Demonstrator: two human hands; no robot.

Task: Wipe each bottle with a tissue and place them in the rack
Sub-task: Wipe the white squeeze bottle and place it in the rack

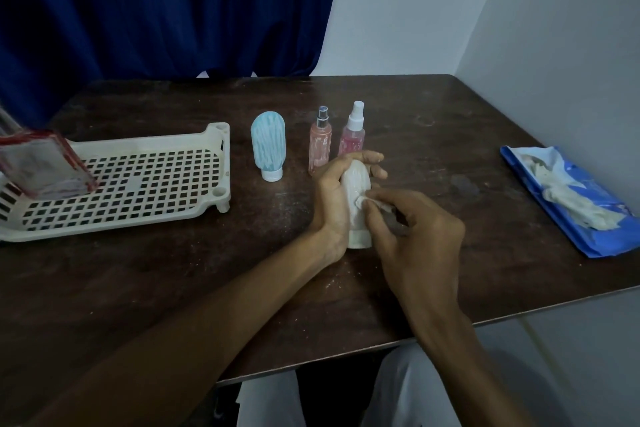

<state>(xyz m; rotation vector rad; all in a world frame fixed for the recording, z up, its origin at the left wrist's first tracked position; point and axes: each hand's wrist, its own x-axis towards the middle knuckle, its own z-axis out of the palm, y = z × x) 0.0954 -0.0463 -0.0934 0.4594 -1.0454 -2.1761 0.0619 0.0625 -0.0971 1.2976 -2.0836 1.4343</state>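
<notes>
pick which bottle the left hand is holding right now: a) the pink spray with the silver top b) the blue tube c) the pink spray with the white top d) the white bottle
d: the left hand grips the white bottle from the side, while the right hand pinches a tissue against its front.
</notes>
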